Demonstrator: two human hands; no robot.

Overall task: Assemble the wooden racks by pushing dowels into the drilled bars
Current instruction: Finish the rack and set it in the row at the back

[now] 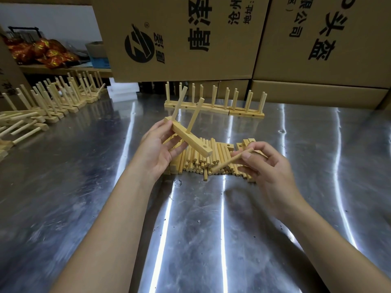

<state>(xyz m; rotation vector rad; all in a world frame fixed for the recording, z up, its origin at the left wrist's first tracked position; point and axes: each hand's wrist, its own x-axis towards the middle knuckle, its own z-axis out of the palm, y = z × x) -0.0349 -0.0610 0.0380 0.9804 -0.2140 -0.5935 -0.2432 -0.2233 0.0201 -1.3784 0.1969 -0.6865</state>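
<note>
The left hand (155, 150) is held above the metal table (190, 240). A drilled bar (190, 142) is gripped near its far end between the thumb and the curled fingers. The bar is tilted, with its near end lower and toward the right. Two seated dowels (195, 115) stand up from the bar's far half, and an open hole (204, 147) is seen near its near end.

A single loose dowel (230, 161) is pinched between the thumb and fingertips of the right hand (268, 170). It is held slanted, near the bar's lower end but apart from it.

A pile of dowels (198, 160) lies on the table beneath both hands, with spare bars (247, 142) at its right side. Finished racks (213, 107) are lined up in front of the cardboard boxes (182, 39), and a further row of racks (61, 100) is set out at the far left.
</note>
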